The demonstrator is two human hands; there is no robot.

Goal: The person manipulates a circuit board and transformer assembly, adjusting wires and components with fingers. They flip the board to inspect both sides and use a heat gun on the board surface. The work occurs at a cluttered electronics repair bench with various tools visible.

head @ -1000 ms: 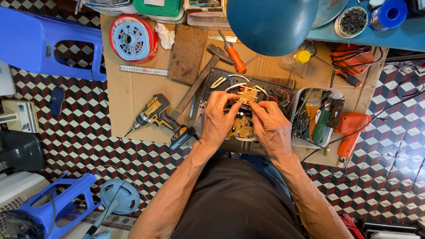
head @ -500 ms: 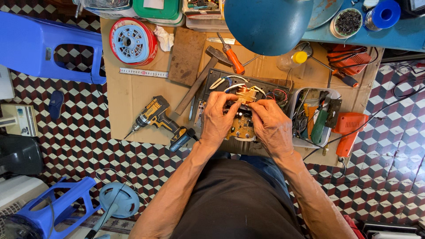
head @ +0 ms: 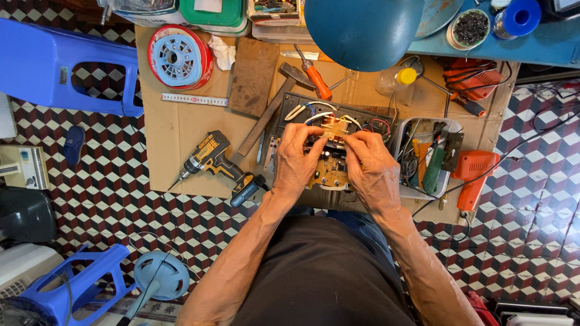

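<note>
In the head view, an opened black electronic device (head: 338,151) is seen lying on a cardboard sheet (head: 181,145) spread on the tiled floor, near the sheet's front edge. Its cover is already off; the tan circuit board (head: 331,174) and coloured wires (head: 377,125) are exposed, so the opening-up is judged done, while work on the inner parts appears to be under way and nothing is closed again.

A small copper-coloured component (head: 334,128) is pinched between the fingertips of the left hand (head: 297,162) and the right hand (head: 370,169), held just above the board, towards the device's far side. The fingers of both hands are pressed together around it, not spread.

A cordless drill (head: 212,158) is laid left of the device, a hammer (head: 270,107) beside its far left corner, a red-handled screwdriver (head: 314,75) beyond it, and a tool tray (head: 452,181) to the right.
</note>
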